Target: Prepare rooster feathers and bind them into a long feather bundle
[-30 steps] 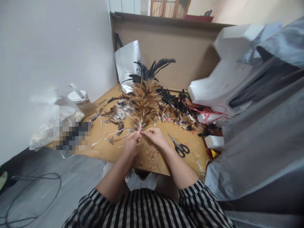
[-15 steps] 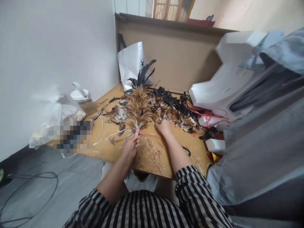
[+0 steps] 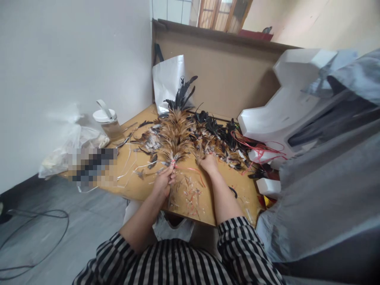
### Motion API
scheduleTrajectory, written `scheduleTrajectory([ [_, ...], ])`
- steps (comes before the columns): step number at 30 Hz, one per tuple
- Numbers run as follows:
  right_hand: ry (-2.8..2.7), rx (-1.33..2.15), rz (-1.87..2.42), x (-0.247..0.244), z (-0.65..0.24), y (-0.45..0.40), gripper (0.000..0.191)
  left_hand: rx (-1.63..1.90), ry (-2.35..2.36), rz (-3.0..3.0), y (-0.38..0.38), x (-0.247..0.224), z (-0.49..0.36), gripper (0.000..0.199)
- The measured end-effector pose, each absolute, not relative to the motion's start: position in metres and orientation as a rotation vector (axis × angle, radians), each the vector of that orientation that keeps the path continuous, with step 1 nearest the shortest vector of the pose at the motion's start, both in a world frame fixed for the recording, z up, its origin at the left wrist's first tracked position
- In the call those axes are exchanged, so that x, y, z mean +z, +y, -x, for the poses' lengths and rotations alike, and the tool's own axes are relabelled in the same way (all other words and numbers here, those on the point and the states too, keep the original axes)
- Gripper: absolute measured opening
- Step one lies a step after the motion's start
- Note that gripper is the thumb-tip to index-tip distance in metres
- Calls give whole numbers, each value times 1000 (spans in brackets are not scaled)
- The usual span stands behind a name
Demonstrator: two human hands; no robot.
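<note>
My left hand [image 3: 164,180] is closed around the lower end of a feather duster [image 3: 177,130], just below its pink-bound neck. The duster lies pointing away from me, brown along its length with long black feathers at the far tip. A red-pink string [image 3: 196,170] trails to the right from the binding. To the right, my right hand [image 3: 209,164] has its fingers pinched on a small tuft of brown feathers [image 3: 199,152], at the near edge of a pile of loose brown and black feathers [image 3: 221,136]. Its fingertips are partly hidden.
Feather scraps [image 3: 191,198] litter the near part of the wooden table [image 3: 139,189]. A lidded clear jug [image 3: 110,126] and a plastic bag [image 3: 84,138] stand left. Red string [image 3: 261,148] and white foam pieces [image 3: 268,186] lie right. Cardboard [image 3: 225,71] closes off the back.
My right hand has drawn slightly toward me from the feather pile, with a brown tuft now showing at its fingertips. My left hand keeps its hold on the duster. The view has shifted slightly.
</note>
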State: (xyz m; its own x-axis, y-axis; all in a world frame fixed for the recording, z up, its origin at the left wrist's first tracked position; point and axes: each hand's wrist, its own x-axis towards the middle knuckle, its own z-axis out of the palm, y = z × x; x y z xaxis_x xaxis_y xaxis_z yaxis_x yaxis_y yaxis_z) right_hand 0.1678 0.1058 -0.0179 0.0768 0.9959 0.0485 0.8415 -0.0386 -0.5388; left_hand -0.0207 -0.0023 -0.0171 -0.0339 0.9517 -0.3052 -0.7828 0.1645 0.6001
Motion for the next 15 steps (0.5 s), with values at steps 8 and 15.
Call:
scheduleTrajectory([
  [8,-1551,774,1633,2,-159,98,15,1424,783,-282,-4,-14,19,19],
  [15,-1206,1362,1041,37,-126,61,26,1434,831,-355,-4,-16,16,26],
])
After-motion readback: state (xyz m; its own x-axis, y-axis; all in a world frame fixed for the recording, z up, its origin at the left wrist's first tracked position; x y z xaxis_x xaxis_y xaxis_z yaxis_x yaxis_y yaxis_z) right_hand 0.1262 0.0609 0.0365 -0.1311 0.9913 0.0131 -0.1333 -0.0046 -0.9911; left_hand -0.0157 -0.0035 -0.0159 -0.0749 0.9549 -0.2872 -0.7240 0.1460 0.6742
